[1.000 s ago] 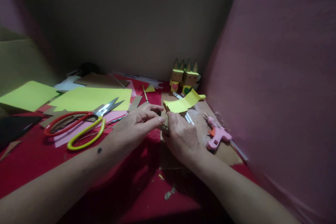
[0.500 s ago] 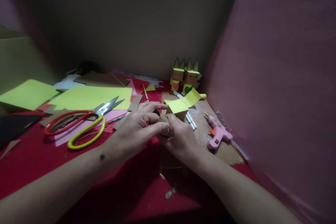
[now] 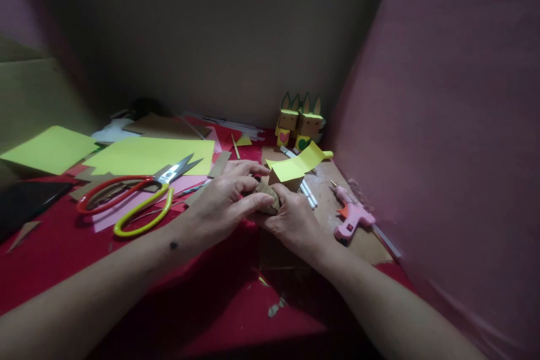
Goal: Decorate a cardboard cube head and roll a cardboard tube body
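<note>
Between both hands is a small curved piece of brown cardboard (image 3: 269, 196), partly covered by fingers. My left hand (image 3: 230, 194) grips it from the left, thumb lying across its front. From the right, my right hand (image 3: 293, 216) pinches it, thumb on top and fingers underneath. Just beyond the fingers stands a small cardboard box (image 3: 290, 181) with a yellow paper strip (image 3: 295, 165) over its top, the strip's far end curling up. My left index finger reaches close to that box; I cannot tell whether they touch.
Scissors (image 3: 169, 175) with red and yellow handles lie open at left on yellow paper (image 3: 156, 153) and scraps. A pink glue gun (image 3: 352, 214) rests on a cardboard sheet (image 3: 371, 244) at right. Two cardboard figures (image 3: 310, 124) with pointed ears stand behind. White sticks (image 3: 309, 194) lie by the box.
The right thumb has shifted slightly right and more of the cardboard piece shows between the hands. The view has moved a little; both hands keep their hold.
</note>
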`<state>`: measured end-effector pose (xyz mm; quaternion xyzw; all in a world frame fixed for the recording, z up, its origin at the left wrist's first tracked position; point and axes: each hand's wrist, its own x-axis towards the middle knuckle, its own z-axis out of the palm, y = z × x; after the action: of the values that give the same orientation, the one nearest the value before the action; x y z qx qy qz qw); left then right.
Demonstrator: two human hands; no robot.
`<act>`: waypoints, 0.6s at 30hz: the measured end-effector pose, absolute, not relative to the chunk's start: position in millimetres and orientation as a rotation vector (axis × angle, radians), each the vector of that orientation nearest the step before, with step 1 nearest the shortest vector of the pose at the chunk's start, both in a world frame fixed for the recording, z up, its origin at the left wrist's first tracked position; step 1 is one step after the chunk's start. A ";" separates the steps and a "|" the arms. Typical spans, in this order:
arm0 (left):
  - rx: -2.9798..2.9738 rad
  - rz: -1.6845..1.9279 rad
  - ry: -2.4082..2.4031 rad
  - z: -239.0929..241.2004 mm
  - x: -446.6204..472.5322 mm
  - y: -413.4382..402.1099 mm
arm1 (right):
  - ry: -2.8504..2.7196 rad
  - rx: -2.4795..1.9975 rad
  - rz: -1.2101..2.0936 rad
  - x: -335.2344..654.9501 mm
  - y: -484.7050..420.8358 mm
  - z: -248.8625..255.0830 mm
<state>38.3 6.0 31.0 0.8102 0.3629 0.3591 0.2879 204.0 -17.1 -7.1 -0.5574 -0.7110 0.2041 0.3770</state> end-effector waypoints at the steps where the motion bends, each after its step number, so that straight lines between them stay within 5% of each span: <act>1: 2.152 0.946 0.967 30.4 38.2 7.1 | -1.820 -1.425 0.526 204.2 -17.3 -6.9; 18: 1.883 1.005 0.935 26.8 39.8 3.6 | -1.722 -1.270 1.003 204.5 -13.6 -3.7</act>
<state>39.8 3.6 26.8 0.7425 0.3687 0.3963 0.3947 204.5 -13.6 -3.7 -0.4974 -0.6741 0.3926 0.3796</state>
